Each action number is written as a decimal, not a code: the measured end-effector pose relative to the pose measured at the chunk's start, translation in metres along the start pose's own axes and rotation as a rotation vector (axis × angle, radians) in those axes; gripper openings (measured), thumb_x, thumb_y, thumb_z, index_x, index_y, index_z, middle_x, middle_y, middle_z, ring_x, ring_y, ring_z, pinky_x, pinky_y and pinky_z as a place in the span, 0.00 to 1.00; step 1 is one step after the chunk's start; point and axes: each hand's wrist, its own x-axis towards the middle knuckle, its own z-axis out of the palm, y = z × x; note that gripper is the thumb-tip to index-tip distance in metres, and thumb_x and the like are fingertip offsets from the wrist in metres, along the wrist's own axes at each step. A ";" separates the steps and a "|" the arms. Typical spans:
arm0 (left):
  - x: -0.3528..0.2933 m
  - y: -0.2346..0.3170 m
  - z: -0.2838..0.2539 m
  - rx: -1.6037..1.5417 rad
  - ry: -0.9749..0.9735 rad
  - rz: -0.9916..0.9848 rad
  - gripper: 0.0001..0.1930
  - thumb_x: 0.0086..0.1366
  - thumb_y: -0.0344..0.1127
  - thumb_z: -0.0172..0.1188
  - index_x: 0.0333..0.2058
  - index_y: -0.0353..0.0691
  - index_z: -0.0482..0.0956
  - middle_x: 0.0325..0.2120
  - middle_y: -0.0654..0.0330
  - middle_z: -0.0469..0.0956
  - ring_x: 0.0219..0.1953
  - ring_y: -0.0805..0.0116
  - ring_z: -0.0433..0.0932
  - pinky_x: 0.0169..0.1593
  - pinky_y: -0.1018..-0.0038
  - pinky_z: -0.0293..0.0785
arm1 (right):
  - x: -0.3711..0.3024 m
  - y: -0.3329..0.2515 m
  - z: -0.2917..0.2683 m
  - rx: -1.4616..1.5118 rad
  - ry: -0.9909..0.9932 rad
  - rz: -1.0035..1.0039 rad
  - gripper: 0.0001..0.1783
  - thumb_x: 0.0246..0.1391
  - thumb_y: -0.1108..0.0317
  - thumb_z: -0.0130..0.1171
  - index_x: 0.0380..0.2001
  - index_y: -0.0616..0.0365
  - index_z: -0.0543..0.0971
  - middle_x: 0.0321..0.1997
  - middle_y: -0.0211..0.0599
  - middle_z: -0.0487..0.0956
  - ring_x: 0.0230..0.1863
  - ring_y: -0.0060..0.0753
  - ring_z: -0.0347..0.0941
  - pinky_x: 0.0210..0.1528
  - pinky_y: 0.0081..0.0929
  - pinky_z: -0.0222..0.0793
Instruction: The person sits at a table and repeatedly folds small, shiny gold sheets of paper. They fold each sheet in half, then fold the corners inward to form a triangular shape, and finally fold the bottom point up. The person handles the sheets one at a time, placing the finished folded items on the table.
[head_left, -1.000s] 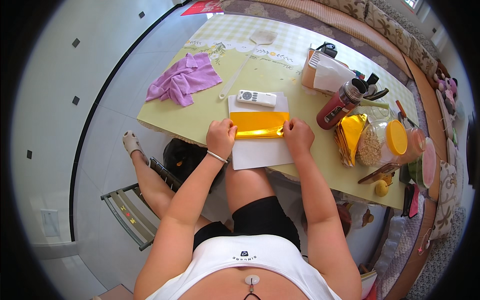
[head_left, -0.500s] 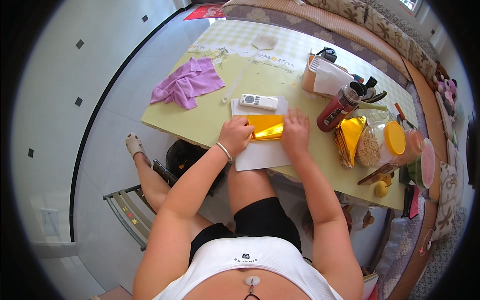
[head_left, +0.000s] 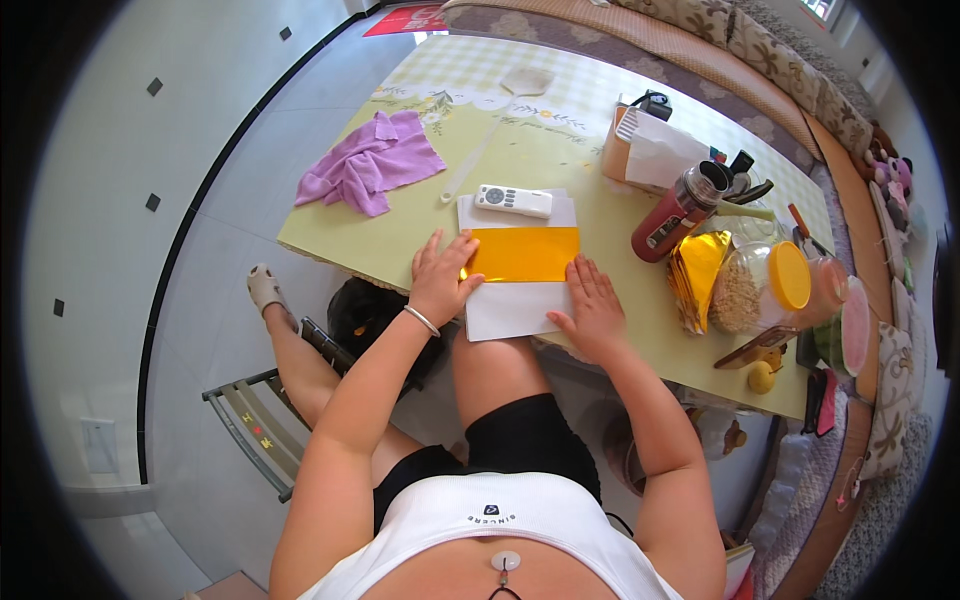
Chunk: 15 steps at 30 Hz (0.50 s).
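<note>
A folded strip of shiny gold foil paper [head_left: 527, 255] lies flat across white paper [head_left: 512, 315] at the table's near edge. My left hand [head_left: 440, 278] is open at the strip's left end, its fingers spread and its index finger and thumb touching the foil. Flat at the lower right corner of the strip rests my right hand [head_left: 598, 312], fingers stretched out and thumb on the white paper. Just beyond the foil, a white remote control [head_left: 513, 201] sits on the top of the paper.
A purple cloth [head_left: 375, 165] and a fly swatter [head_left: 528, 82] lie on the table [head_left: 400, 235]. To the right stand a dark red bottle [head_left: 672, 225], folded gold foil pieces [head_left: 698, 275], a yellow-lidded jar [head_left: 745, 290], a phone [head_left: 755, 347] and a tissue box [head_left: 622, 150].
Both hands have loosened and spread. My left hand has shifted left, my right hand has slid down towards me, and the gold strip now lies flat and more fully exposed.
</note>
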 end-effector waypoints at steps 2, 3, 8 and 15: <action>0.000 -0.008 0.006 -0.014 -0.028 -0.086 0.42 0.58 0.53 0.69 0.68 0.47 0.65 0.72 0.53 0.59 0.74 0.40 0.48 0.73 0.49 0.47 | -0.001 0.002 -0.009 0.007 -0.071 0.010 0.50 0.63 0.36 0.51 0.75 0.61 0.53 0.81 0.46 0.49 0.82 0.43 0.41 0.80 0.45 0.36; 0.007 -0.011 0.005 -0.031 -0.055 -0.131 0.45 0.56 0.54 0.70 0.70 0.47 0.63 0.72 0.51 0.58 0.75 0.40 0.47 0.73 0.49 0.47 | 0.000 0.001 -0.012 0.003 -0.078 0.013 0.50 0.63 0.36 0.51 0.75 0.60 0.53 0.81 0.45 0.49 0.81 0.43 0.41 0.80 0.46 0.36; 0.021 -0.030 -0.009 -0.010 -0.221 -0.228 0.53 0.52 0.59 0.73 0.73 0.48 0.57 0.76 0.50 0.46 0.77 0.40 0.37 0.75 0.47 0.40 | 0.001 0.009 -0.019 0.038 -0.092 -0.018 0.48 0.64 0.38 0.51 0.75 0.60 0.54 0.81 0.44 0.50 0.81 0.43 0.42 0.79 0.48 0.35; 0.020 -0.058 -0.014 -0.341 0.025 -0.214 0.31 0.58 0.41 0.69 0.59 0.40 0.75 0.62 0.45 0.71 0.67 0.45 0.64 0.69 0.55 0.59 | -0.001 0.009 -0.016 0.091 -0.085 -0.043 0.45 0.64 0.42 0.52 0.74 0.59 0.55 0.81 0.45 0.49 0.82 0.44 0.39 0.80 0.49 0.33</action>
